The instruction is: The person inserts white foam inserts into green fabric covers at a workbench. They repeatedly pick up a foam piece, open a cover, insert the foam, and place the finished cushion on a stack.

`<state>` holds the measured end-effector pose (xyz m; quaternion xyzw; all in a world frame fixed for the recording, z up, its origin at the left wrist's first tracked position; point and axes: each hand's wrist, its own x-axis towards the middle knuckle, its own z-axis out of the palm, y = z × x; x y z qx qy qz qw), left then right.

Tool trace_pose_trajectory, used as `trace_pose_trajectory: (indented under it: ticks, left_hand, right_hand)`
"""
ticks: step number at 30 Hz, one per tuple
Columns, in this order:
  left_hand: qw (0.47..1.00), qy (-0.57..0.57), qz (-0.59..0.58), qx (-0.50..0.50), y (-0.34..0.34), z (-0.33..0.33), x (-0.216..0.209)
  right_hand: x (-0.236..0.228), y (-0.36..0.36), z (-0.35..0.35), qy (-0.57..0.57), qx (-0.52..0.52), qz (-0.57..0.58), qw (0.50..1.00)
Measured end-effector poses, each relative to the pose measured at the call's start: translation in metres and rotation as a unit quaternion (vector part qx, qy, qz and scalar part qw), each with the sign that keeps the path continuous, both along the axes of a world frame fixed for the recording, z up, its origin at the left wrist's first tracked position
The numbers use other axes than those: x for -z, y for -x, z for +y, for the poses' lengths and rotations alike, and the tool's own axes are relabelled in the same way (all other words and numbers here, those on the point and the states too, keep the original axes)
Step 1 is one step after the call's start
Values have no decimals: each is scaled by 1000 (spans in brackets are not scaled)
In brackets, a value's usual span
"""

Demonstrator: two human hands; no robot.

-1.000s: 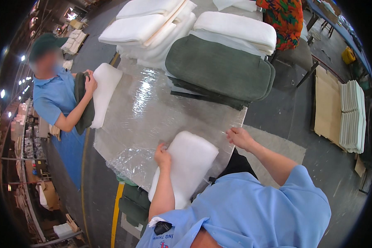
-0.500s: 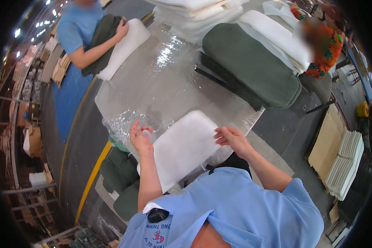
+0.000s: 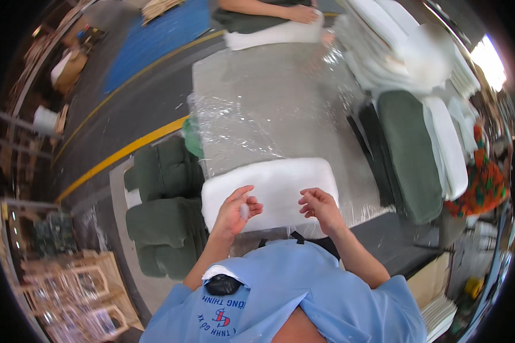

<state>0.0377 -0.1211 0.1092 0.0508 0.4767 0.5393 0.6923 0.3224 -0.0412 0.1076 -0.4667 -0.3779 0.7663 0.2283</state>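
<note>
A white cushion pad [image 3: 274, 171] with rounded corners lies lengthwise along the near edge of the plastic-covered table [image 3: 269, 103]. Over its left part is my left hand [image 3: 234, 214], fingers curled around a small whitish, translucent piece [image 3: 244, 211] whose kind I cannot make out. My right hand [image 3: 320, 208] hovers over the pad's right end, its fingers loosely bent and apart, with nothing visible in them. Whether either hand touches the pad is hard to tell.
Dark green cushions [image 3: 160, 228] are stacked at the left. More green pads [image 3: 409, 154] and white pads [image 3: 446, 143] lie at the table's right side, with a white pile [image 3: 383, 34] behind. Across the table, a co-worker's hand [image 3: 300, 14] rests on another white pad [image 3: 274, 35].
The view has turned to the right. The white pad, slanted before, now lies straight in front of me. My right hand has moved from its right edge to above its surface.
</note>
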Motion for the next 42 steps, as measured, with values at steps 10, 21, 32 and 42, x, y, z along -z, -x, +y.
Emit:
trace_pose_trajectory:
  ticks: [10, 21, 32, 42]
  left_hand:
    - [994, -84, 51, 50, -45, 17, -32]
    - [996, -88, -20, 13, -9, 11, -29]
    - [945, -43, 237, -222, 138, 49, 33]
    - [726, 188, 659, -57, 332, 164, 106]
  right_hand:
    - [-41, 83, 8, -434, -199, -96, 873]
    - [-48, 117, 42, -582, -133, -128, 792]
    - [-17, 201, 135, -490, -263, -160, 816]
    - [99, 244, 191, -525, -244, -483, 657]
